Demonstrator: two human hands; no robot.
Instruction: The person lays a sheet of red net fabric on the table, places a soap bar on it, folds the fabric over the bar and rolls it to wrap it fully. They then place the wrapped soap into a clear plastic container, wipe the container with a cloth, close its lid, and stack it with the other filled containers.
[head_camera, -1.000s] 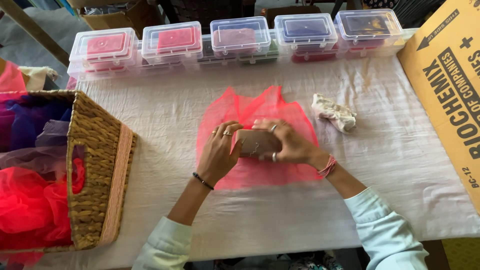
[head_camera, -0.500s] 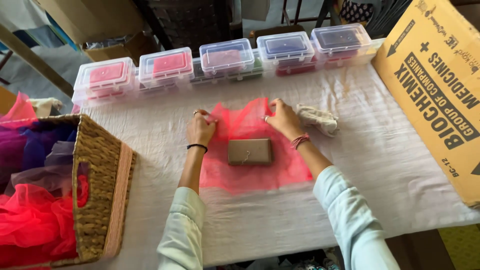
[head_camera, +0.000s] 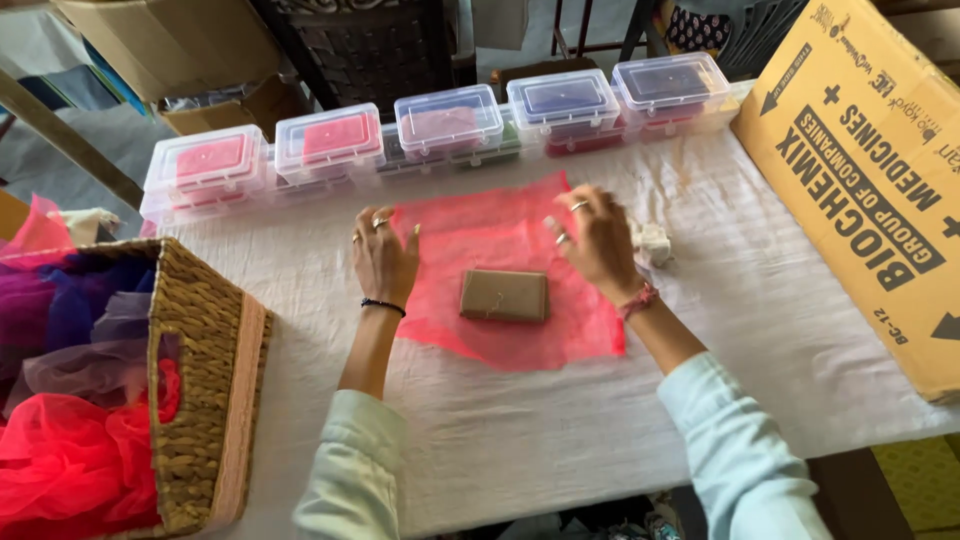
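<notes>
Head view: the left hand (head_camera: 383, 258) lies flat, fingers spread, on the left edge of a pink net square (head_camera: 500, 270), gripping nothing. The right hand (head_camera: 598, 243) is over the square's right side with fingers loosely spread and curled; whether the fingertips pinch the net cannot be told. Between the two hands, in the middle of the square, lies a small brown wrapped block (head_camera: 504, 295), apart from both hands. Just beyond the right hand sits a crumpled white scrap (head_camera: 655, 243).

Along the table's far edge stands a row of clear lidded plastic boxes (head_camera: 448, 122), side by side; those to the left hold pink and red contents, those to the right darker blue and purple. At the left edge of the table (head_camera: 560, 440) a woven basket (head_camera: 205, 390) is stuffed with pink, purple and blue net fabric (head_camera: 70, 440). A large cardboard carton (head_camera: 870, 170) lies across the right edge. The white cloth between the square and the near edge is open, as is the strip between basket and square.
</notes>
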